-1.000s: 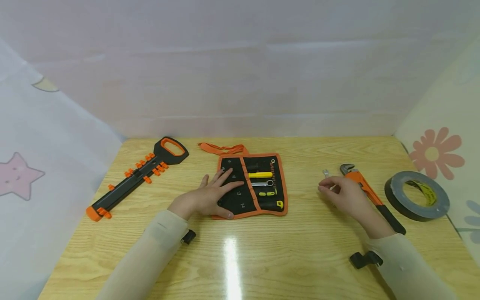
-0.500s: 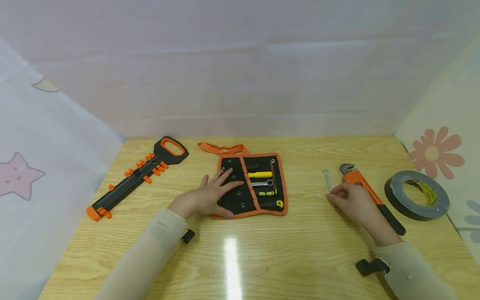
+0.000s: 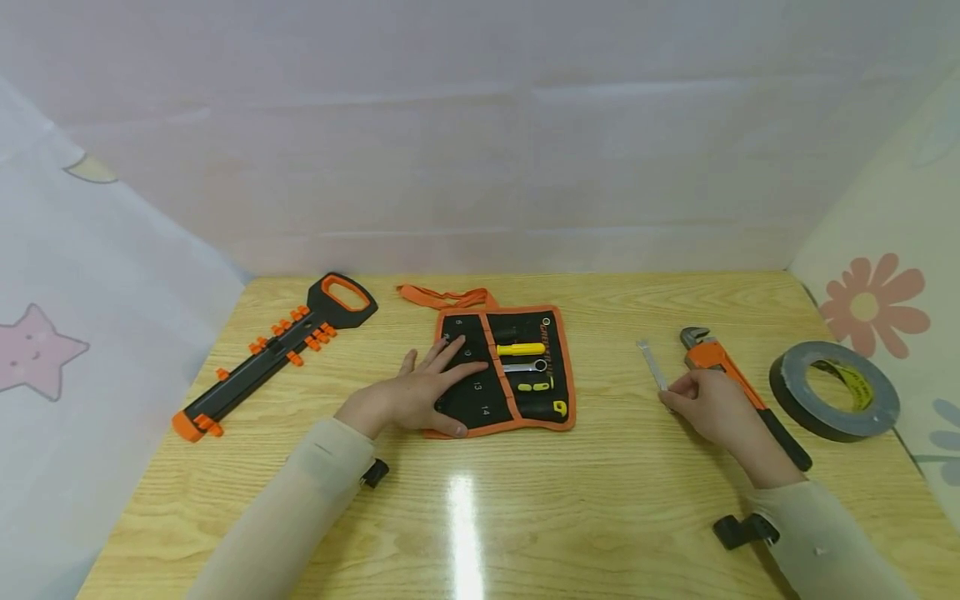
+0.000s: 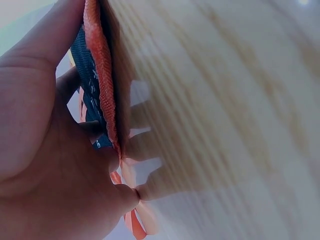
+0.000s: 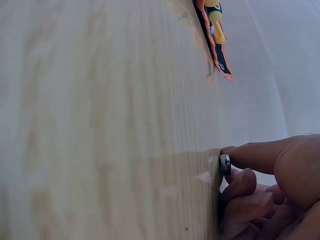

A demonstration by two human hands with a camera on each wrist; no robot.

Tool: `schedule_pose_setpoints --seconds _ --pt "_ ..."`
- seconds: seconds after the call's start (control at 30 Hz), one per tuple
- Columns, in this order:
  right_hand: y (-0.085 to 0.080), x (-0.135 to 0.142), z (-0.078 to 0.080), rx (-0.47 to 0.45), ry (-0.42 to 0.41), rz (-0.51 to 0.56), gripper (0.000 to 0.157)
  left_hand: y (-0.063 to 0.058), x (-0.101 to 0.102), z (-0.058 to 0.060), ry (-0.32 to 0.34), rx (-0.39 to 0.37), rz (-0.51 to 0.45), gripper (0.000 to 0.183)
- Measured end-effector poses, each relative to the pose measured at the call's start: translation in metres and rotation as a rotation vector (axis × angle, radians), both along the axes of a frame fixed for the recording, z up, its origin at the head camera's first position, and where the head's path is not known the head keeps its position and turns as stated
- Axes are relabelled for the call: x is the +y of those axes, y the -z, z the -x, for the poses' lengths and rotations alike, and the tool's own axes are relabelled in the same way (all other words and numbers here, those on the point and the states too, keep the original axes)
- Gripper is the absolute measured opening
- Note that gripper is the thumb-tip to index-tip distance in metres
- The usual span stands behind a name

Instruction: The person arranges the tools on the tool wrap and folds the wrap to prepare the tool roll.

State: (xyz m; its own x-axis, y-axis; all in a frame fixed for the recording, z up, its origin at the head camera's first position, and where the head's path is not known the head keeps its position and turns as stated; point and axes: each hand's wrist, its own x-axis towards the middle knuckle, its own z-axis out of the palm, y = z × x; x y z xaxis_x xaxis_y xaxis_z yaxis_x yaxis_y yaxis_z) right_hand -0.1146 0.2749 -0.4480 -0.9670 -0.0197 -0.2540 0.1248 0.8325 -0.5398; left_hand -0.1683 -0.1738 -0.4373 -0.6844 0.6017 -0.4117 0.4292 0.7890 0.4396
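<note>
A black tool pouch [image 3: 468, 407] with orange edging lies unrolled in the middle of the table, sizes printed on its left half. My left hand [image 3: 412, 402] rests on that half with fingers spread. Its right half holds a yellow-handled tool [image 3: 521, 350], a ring-ended wrench [image 3: 525, 367] and small yellow-green pieces. To the right, my right hand [image 3: 708, 408] pinches the near end of a small wrench [image 3: 651, 364] between thumb and fingers. In the right wrist view the wrench's shiny end [image 5: 225, 164] shows at the fingertips, close to the tabletop.
A pipe wrench [image 3: 726, 372] with orange body and black handle lies just beyond my right hand. Right of it is a roll of grey tape [image 3: 793, 400]. A black rack [image 3: 247, 387] with orange clips lies at the left. Patterned sheets surround the table [image 3: 585, 500].
My right hand has moved right and slightly nearer, and now pinches the small wrench, whose far end has swung left. My left hand has stayed on the pouch.
</note>
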Motion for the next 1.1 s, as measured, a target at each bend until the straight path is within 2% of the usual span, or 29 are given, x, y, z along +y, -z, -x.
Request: schedule_pose_setpoints --seconds 0.33,0.73,1.1 --pt "0.002 -0.002 0.0 -0.025 -0.022 0.027 0.03 -0.001 0.0 -0.001 0.003 -0.002 -0.003 0.103" --pt "0.001 -0.005 -0.001 0.013 -0.066 0.002 0.03 0.0 0.0 0.0 0.002 -0.007 -0.007 0.103" --pt "-0.007 -0.011 0.004 0.115 -0.089 0.094 0.028 0.001 0.0 -0.001 0.003 -0.008 0.001 0.103"
